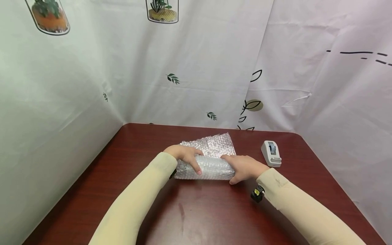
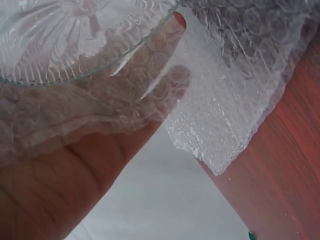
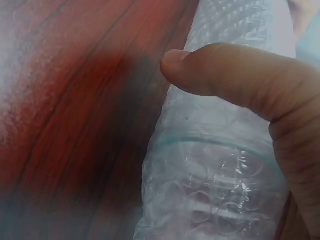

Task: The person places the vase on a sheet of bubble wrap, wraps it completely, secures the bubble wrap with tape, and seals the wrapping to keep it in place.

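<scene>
A clear ribbed glass [image 2: 65,40] lies on its side, rolled in bubble wrap [image 1: 211,172]. In the head view, my left hand [image 1: 186,156] holds the left part of the roll, thumb down its front. My right hand [image 1: 245,166] grips the right end, with the thumb [image 3: 215,70] across the wrap in the right wrist view. A greenish rim line shows through the wrap there. In the left wrist view, the left fingers [image 2: 165,85] lie behind the wrap beside the round, fluted end of the glass. A flat length of wrap [image 1: 217,144] extends behind the roll.
A white tape dispenser [image 1: 271,153] stands on the dark red wooden table [image 1: 190,217], right of and behind the right hand. White printed cloth [image 1: 196,68] hangs behind the table and along both sides.
</scene>
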Available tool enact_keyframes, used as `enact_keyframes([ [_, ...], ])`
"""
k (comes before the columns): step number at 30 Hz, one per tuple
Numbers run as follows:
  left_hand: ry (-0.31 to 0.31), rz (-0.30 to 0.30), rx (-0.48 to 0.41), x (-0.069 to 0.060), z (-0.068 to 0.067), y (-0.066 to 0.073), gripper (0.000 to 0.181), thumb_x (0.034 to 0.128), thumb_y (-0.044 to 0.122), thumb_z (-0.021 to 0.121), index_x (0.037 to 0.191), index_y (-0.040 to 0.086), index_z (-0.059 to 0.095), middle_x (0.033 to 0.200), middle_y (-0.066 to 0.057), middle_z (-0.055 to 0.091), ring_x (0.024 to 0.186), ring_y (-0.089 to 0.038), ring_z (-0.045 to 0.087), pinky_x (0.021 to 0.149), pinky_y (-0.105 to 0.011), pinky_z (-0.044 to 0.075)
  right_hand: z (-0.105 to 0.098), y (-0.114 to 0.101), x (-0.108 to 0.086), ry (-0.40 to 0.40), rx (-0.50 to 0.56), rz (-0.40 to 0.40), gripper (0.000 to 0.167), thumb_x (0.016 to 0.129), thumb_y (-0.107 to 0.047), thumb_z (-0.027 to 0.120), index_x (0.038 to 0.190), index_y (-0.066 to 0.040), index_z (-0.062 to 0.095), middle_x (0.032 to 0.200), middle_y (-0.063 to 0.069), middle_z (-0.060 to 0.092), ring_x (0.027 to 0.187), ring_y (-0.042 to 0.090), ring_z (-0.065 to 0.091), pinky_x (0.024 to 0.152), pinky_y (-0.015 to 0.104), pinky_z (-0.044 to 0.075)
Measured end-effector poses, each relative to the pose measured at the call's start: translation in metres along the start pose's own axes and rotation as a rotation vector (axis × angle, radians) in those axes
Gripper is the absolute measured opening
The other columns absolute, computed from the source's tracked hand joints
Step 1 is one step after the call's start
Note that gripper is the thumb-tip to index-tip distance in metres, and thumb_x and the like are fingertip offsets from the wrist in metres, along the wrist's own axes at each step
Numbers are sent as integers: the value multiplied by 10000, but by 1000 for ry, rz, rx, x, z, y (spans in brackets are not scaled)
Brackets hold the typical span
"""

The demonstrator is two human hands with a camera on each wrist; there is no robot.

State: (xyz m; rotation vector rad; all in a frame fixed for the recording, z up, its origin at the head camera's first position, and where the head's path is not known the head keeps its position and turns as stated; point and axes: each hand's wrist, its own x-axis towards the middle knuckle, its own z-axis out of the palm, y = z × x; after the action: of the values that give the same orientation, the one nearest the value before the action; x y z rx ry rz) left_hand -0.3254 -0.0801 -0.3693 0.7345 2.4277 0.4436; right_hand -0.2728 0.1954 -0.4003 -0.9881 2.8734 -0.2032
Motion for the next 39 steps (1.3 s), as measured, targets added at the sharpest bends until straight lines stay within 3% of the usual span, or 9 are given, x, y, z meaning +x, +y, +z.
enact_keyframes([
  [7,32,-1,-24,-5,-1,2,894,702,466,884,1473,236,496,1544,-30,440,1437,-241,371,1143,-480,327,0,2,6,-14,43,9,695,629,-294,856,1239,-212,534,947,-90,609,794,118,597,731,387,511],
  [10,119,25,110,-9,-2,8,885,696,494,886,1461,265,505,1545,-57,439,1455,-278,347,1166,-532,265,-1,3,8,-41,67,28,687,629,-277,849,1229,-205,523,935,-75,605,798,128,595,747,383,509],
  [14,244,57,346,-14,2,25,899,696,545,869,1476,292,499,1526,-83,452,1448,-321,356,1173,-595,200,-3,6,11,-80,94,53,723,630,-264,840,1263,-193,498,951,-43,614,826,141,597,780,387,508],
  [17,281,58,432,-16,13,42,914,697,564,859,1485,280,493,1473,-92,498,1381,-324,440,1145,-579,283,-5,8,13,-108,126,58,737,630,-251,837,1278,-192,490,957,-31,616,836,147,595,784,388,505],
  [21,330,15,521,-14,30,59,974,656,589,877,1482,265,474,1372,-98,556,1275,-326,522,1066,-552,391,-7,11,16,-141,187,57,739,635,-210,845,1283,-177,491,971,-10,617,855,163,594,792,396,508],
  [26,401,-20,648,-5,47,66,1036,575,583,925,1443,237,477,1291,-80,587,1158,-327,583,955,-519,466,-8,11,17,-164,200,78,831,641,-211,856,1368,-141,461,1026,17,624,909,174,594,845,416,504],
  [33,435,33,660,4,50,57,943,585,447,948,1391,246,501,1226,-72,618,1014,-327,624,870,-480,501,-8,8,14,-144,133,69,952,651,-278,855,1469,-84,408,1167,73,641,1025,204,609,932,448,489],
  [39,401,50,600,10,43,49,915,608,394,918,1412,252,505,1263,-96,639,1005,-321,644,886,-474,505,-7,1,5,-13,-24,38,946,681,-388,843,1487,-110,433,1252,106,625,1070,251,624,899,465,510],
])
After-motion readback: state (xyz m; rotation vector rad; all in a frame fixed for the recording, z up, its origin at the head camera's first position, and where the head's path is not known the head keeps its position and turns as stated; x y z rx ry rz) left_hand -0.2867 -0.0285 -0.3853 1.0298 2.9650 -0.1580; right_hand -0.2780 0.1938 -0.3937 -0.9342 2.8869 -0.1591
